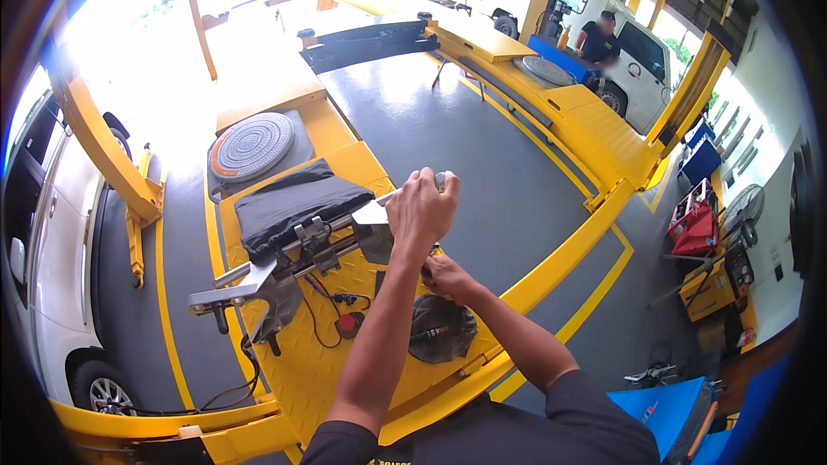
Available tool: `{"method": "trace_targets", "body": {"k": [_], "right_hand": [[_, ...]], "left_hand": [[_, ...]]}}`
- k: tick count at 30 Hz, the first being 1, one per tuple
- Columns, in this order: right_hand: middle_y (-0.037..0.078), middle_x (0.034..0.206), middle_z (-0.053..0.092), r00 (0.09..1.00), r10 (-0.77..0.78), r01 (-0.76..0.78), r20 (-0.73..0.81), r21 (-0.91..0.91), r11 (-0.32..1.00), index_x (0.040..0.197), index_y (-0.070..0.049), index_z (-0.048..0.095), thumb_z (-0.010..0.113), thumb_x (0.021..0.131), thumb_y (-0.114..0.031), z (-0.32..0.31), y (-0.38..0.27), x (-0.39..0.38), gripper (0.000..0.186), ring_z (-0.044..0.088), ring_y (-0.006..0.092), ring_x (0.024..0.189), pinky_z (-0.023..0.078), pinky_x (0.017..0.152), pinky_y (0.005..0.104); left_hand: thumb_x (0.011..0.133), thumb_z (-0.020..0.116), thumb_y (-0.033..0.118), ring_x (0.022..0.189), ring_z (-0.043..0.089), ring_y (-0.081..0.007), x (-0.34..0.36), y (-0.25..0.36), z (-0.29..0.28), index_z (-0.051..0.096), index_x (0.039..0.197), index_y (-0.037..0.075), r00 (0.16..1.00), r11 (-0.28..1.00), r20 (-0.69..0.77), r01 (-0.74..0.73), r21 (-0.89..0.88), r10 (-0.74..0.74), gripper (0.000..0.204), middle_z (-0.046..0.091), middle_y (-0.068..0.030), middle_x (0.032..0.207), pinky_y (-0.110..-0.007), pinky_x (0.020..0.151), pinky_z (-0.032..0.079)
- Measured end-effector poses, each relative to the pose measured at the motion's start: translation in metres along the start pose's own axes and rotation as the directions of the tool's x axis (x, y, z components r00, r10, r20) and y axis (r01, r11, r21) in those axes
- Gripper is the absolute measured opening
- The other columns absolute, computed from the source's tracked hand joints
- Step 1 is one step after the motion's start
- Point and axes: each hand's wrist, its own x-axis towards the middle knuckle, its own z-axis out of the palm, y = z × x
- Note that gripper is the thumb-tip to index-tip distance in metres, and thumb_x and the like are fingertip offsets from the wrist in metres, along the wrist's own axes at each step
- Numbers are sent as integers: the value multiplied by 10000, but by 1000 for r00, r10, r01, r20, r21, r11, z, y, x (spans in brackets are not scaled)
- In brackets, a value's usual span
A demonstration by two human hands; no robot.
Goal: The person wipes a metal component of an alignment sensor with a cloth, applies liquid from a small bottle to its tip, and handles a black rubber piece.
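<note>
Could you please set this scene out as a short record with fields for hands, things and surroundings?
Left hand: left hand closed around the right end of a metal frame
Right hand: right hand lower, near that end; grip partly hidden
Surface: yellow platform
Also there: black cover, dark cloth bundle, red-topped knob
Beyond cover: round grey plate
Far left: white car
Background: another person beside a white vehicle

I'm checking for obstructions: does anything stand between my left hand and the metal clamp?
Nothing visible does: the left hand grips the metal clamp at its right end. The black cloth bundle lies left of the hand, not between.
</note>
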Motion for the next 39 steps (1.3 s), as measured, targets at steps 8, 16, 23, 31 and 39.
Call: {"method": "trace_targets", "body": {"k": [8, 16, 23, 31, 39], "right_hand": [[230, 847, 751, 995, 36, -64, -88, -337, 939, 1075, 37, 587, 543, 987, -110, 0, -29, -13, 177, 769, 378, 796, 612, 718, 465], [137, 798, 671, 967, -134, 62, 216, 308, 949, 1041, -10, 610, 474, 1042, -154, -4, 25, 9, 198, 635, 305, 639, 509, 625, 472], [299, 993, 758, 989, 144, -130, 35, -254, 958, 1121, 81, 561, 428, 1013, -126, -22, -48, -16, 269, 764, 425, 950, 593, 834, 544], [-7, 739, 441, 876, 54, -431, 479, 729, 532, 973, -67, 589, 444, 1143, -337, -25, 2, 3, 350, 428, 129, 585, 392, 540, 317], [234, 910, 770, 992, 86, -108, -97, -251, 962, 1144, 134, 570, 524, 977, -76, 1, -41, -17, 272, 776, 363, 843, 601, 716, 470]], "left_hand": [[1031, 428, 480, 1180, 674, -407, 1, 0, -1, 723, 1165, 7, 999, 999, 34, 31, 18, -31, 573, 732, -196, 1234, -511, 1057, 476], [1040, 405, 481, 1171, 687, -397, 5, -8, 6, 724, 1143, -2, 999, 999, -10, -31, 37, 31, 589, 729, -211, 1216, -513, 1048, 487], [1047, 420, 478, 1124, 696, -399, -2, -1, 0, 716, 1127, -3, 999, 999, 35, -1, 45, -1, 570, 728, -204, 1164, -525, 1014, 499], [1102, 494, 330, 1315, 588, -364, -28, -23, 3, 640, 1260, 21, 978, 990, -191, -99, -96, 80, 376, 643, -203, 1308, -486, 1082, 453], [1096, 553, 294, 1403, 542, -285, -51, -75, 20, 521, 1481, 193, 951, 904, -233, -88, 419, 201, 400, 632, -40, 1427, -686, 1236, 216]]}}
